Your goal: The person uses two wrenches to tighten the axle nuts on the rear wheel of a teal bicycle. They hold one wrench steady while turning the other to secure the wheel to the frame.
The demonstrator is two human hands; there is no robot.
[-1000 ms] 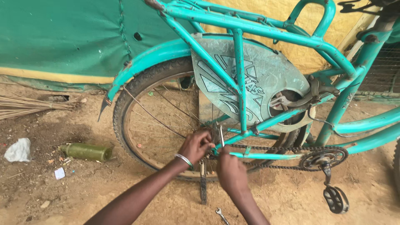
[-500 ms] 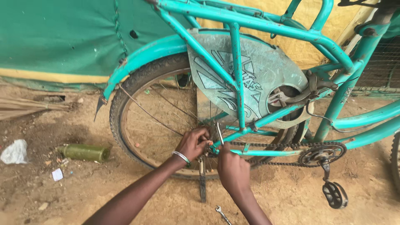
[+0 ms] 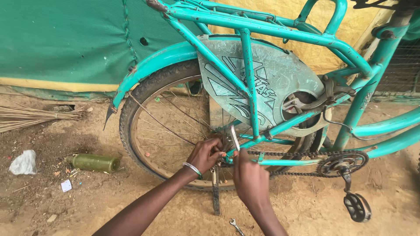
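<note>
Fingers of left hand (image 3: 209, 154) curled at rear wheel hub (image 3: 225, 150), right hand (image 3: 249, 175) gripping a spanner (image 3: 235, 139), teal bicycle (image 3: 280, 30)

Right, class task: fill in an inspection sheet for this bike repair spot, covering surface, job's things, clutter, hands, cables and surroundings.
Surface: bare sandy dirt ground.
Job's things: teal bike; rear wheel; chain; a metal tool sticks up at the hub; kickstand.
Clutter: spanner, green bottle, white bag, broom twigs.
Hands: left hand and right hand both at the hub; grip hidden.
Cables: thin brake cable by the frame.
Surroundings: green tarp, yellow sheet.
</note>
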